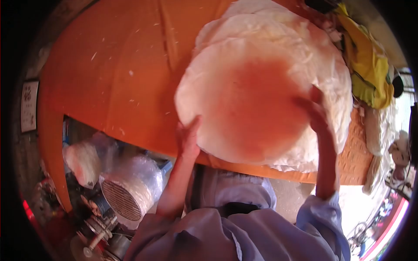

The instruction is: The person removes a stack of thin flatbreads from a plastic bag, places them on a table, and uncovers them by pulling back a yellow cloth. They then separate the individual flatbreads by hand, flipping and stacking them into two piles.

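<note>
A large round, thin white sheet (209, 82) lies on top of a crumpled pile of similar white material (335, 74), with a reddish patch across its middle. At the sheet's lower left edge is my left hand (190, 132), thumb apart from the fingers, touching or gripping the rim; which of the two is unclear. My right hand (314, 108) is over the right side of the sheet, blurred, with its fingers pointing inward. Whether it holds any of the material cannot be made out.
An orange-covered table (109, 78) extends to the left, dotted with small white scraps. Yellow cloth (370, 65) hangs at the right beside pale fabric (378, 130). Below the table's left edge stand a plastic-wrapped round object (126, 195) and a wrapped bundle (83, 163).
</note>
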Action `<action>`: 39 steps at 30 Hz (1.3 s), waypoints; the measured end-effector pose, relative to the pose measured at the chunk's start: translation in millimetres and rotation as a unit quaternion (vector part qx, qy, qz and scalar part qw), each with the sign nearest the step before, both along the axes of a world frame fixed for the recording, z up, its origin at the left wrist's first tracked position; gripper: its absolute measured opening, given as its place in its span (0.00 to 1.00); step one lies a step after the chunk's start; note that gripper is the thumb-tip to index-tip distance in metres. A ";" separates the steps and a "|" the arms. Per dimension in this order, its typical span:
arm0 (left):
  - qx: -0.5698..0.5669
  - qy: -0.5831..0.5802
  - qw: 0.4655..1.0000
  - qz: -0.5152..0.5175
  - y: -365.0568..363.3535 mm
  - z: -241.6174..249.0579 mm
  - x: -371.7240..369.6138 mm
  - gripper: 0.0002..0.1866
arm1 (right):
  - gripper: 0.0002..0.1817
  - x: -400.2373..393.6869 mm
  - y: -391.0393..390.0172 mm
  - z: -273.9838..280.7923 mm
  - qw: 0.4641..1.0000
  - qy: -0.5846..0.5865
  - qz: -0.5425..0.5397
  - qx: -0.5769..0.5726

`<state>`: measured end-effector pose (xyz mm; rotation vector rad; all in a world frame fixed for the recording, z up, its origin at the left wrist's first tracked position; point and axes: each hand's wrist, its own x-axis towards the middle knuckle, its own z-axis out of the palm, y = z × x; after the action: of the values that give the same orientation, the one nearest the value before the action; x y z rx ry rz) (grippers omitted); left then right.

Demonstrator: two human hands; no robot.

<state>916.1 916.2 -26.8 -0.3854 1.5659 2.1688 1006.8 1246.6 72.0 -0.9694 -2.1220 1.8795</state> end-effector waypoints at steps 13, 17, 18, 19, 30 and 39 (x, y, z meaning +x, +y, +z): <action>0.059 -0.009 0.992 0.108 -193.1 71.5 -132.6 0.28 | 0.10 -220.9 -165.2 126.9 0.920 0.282 0.273 0.013; -0.005 0.034 0.997 0.075 -272.8 63.3 -201.3 0.27 | 0.14 -274.9 -218.0 43.5 0.967 0.125 0.196 -0.107; -0.038 0.040 0.996 0.070 -291.6 44.6 -216.2 0.27 | 0.15 -286.4 -220.6 -10.5 0.951 0.121 0.199 -0.205; -0.071 0.046 0.994 0.065 -310.4 24.2 -229.6 0.27 | 0.16 -295.1 -223.5 -56.7 0.925 0.117 0.200 -0.301; -0.171 -0.004 0.978 0.118 -317.9 -0.5 -226.7 0.27 | 0.36 -124.9 -45.3 -44.4 0.834 -0.234 -0.097 0.489; -0.390 0.329 0.852 0.115 -237.3 61.6 -148.8 0.19 | 0.21 -128.8 -34.8 -16.3 0.997 -0.068 -0.039 0.028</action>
<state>767.3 678.9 34.8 -0.0370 2.9248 1.7946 878.0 1211.8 55.7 -1.1812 -2.1646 1.7538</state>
